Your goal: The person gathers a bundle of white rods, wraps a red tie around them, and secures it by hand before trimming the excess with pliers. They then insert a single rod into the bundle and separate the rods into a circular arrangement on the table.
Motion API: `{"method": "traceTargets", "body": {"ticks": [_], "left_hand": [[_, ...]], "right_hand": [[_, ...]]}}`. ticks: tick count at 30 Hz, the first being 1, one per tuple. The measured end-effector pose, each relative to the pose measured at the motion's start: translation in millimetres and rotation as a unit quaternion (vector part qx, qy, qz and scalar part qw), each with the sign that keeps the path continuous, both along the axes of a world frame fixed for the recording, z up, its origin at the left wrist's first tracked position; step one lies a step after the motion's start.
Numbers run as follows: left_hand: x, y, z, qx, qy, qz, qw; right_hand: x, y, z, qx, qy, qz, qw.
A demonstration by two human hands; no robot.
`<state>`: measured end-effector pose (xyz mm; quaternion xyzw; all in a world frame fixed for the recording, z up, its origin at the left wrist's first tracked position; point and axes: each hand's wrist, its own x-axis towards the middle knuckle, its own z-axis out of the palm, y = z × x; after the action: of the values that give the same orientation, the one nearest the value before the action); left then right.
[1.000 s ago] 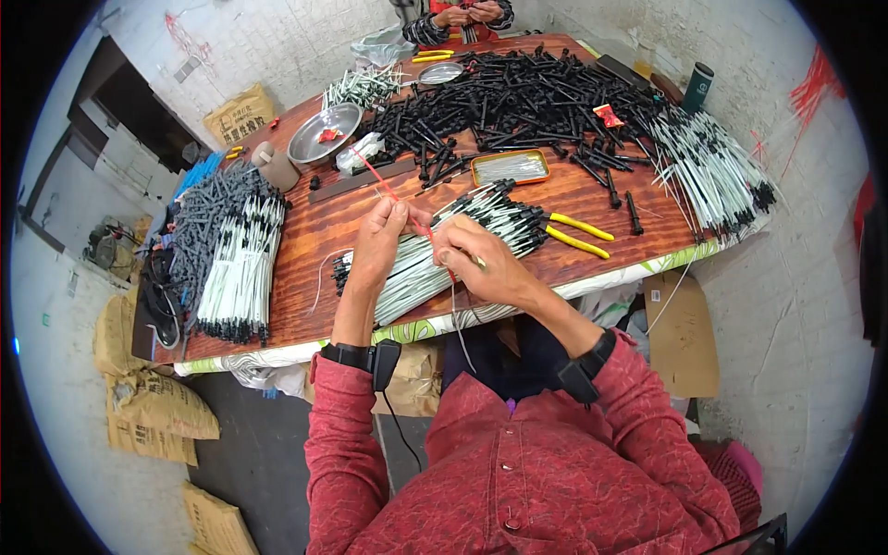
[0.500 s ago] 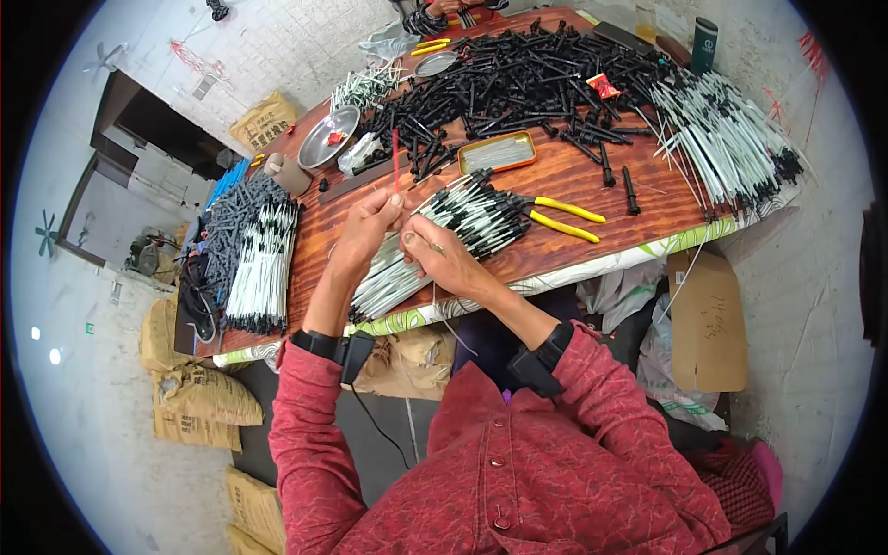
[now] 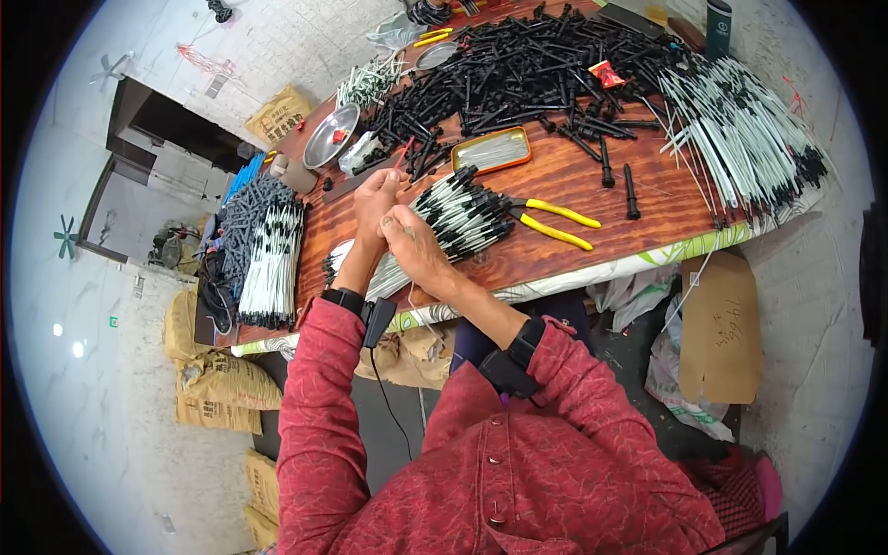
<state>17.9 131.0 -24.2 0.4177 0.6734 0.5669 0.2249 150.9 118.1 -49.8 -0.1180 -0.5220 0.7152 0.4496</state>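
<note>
At the worktop's (image 3: 592, 185) left end lies a bundle of white cables with black ends (image 3: 270, 264), packed side by side next to a darker heap of grey pieces (image 3: 242, 213). Further along, toward the far edge, a round metal dish (image 3: 331, 148) sits with something small and red in it.

Near the front edge the person's two hands meet just above the wood. The left hand (image 3: 373, 205) has its fingers drawn together around a thin red wire (image 3: 403, 154), whose free end sticks up and away toward the far side. The right hand (image 3: 413, 248) is pressed close against the left, fingertips bunched at the same spot; whether it also pinches the wire I cannot tell. Directly beneath and beside the hands lies a fan of white cables with black tips (image 3: 444, 227), running from the front edge toward the middle.

Just right of that fan rest yellow-handled pliers (image 3: 548, 225). Behind them stands a shallow orange-rimmed tray (image 3: 490, 150). A big heap of black tubes (image 3: 518, 79) covers the far middle of the worktop, and at the right end a spread of white-and-black cables (image 3: 740, 139) hangs over the edge.
</note>
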Motion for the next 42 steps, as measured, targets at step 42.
{"method": "traceTargets", "body": {"ticks": [42], "left_hand": [[-6, 10, -21, 0.032, 0.248, 0.036, 0.967]], "right_hand": [[31, -44, -43, 0.406, -0.056, -0.141, 0.901]]}}
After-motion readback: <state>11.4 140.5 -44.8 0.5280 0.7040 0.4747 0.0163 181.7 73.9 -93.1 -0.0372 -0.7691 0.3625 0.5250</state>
